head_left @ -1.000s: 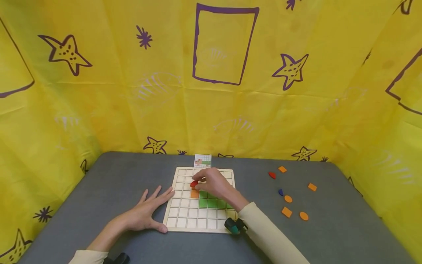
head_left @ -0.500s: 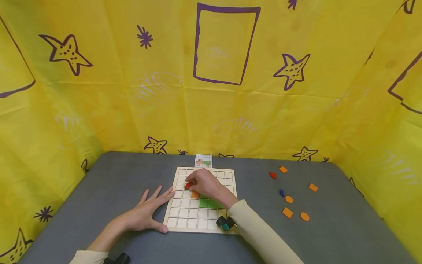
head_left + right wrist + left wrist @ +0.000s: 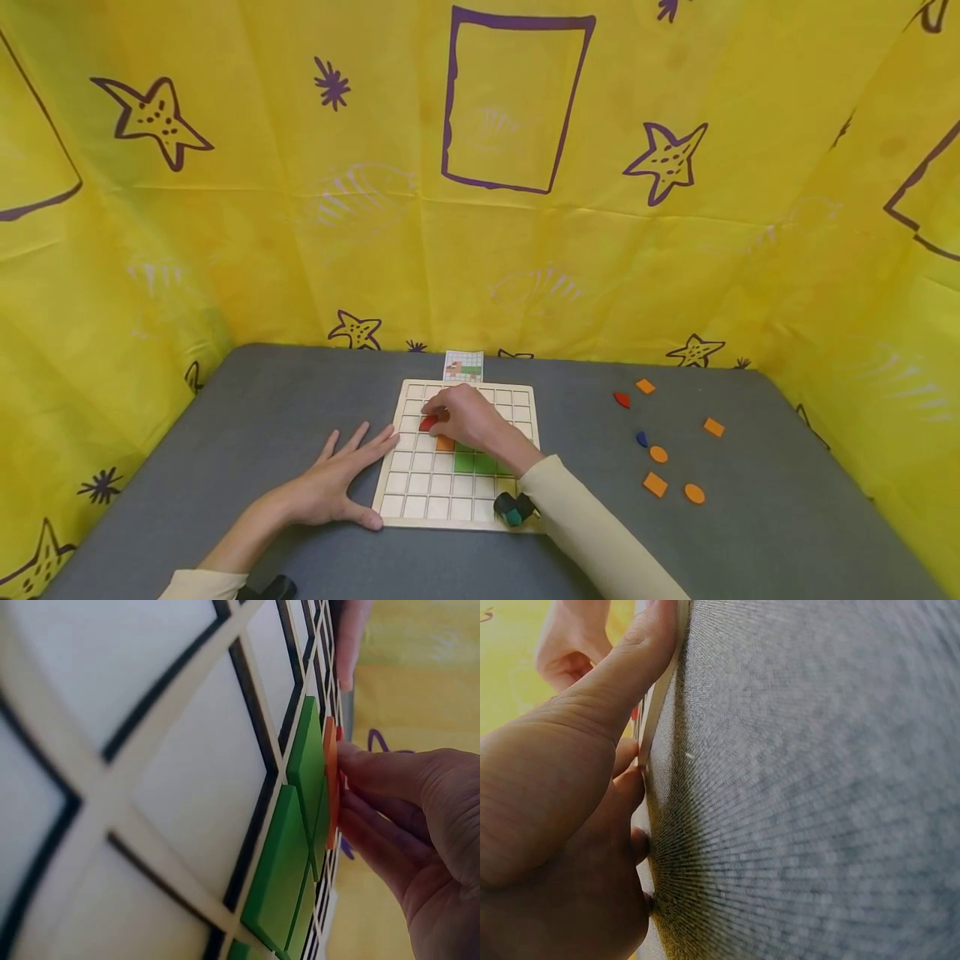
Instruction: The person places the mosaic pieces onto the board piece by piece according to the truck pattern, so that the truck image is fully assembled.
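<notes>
My right hand (image 3: 468,418) is over the wooden grid board (image 3: 392,505), with thumb and fingertips pinching a small red tile (image 3: 427,423) at a cell in its upper left part. Beside that cell an orange tile (image 3: 445,443) and several green tiles (image 3: 474,461) lie in the grid, partly covered by this hand. In the right wrist view the green tiles (image 3: 279,862) and an orange edge show clearly, while the red tile is mostly behind the fingers. My left hand (image 3: 326,486) lies spread at the board's left side, fingertips and thumb touching its edge.
A printed pattern card (image 3: 462,366) touches the board's far edge. On the grey table to the right lie loose pieces: a red one (image 3: 622,400), a blue one (image 3: 642,439), orange ovals (image 3: 694,494) and orange four-sided tiles (image 3: 656,485). A yellow patterned cloth (image 3: 375,250) surrounds the table.
My right hand has carried the red tile left and slightly toward me, from above the orange tile to a cell further left; it barely moves in the last half second. The left hand stays put.
</notes>
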Demonstrator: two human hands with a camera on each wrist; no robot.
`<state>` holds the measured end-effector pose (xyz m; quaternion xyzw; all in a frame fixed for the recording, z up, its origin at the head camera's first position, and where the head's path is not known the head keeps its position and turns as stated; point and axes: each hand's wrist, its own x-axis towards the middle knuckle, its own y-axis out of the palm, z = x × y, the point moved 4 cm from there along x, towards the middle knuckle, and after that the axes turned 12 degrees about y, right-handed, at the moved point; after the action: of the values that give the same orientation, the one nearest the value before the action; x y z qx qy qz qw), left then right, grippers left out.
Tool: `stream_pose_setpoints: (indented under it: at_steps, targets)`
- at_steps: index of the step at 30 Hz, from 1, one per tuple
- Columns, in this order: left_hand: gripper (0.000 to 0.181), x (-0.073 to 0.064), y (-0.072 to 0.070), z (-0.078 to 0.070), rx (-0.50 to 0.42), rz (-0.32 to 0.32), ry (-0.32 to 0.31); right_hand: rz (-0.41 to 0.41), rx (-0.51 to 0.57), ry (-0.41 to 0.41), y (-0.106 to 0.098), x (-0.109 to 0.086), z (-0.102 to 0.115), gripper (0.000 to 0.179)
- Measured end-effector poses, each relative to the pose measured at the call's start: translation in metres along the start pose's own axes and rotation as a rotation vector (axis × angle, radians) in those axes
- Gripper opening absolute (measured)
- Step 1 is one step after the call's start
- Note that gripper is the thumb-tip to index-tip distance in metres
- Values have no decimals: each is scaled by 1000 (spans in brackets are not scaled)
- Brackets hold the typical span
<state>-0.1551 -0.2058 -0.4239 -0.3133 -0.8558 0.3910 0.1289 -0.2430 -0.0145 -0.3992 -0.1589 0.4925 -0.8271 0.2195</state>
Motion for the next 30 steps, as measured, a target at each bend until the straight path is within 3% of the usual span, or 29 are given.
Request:
stream_pose_setpoints:
  at_steps: [10, 15, 24, 30]
  targets:
    - [113, -1, 3, 7, -18, -43, 49, -7, 35, 3, -9, -6, -4, 25]
    - [112, 0, 2, 4, -12, -28, 45, 0, 65, 14, -19, -13, -11, 26]
    - [111, -1, 0, 1, 8, -20, 43, -65, 122, -9, -32, -29, -35, 21]
    - [111, 1, 0, 1, 0, -14, 28, -95, 144, 35, -43, -42, -57, 21]
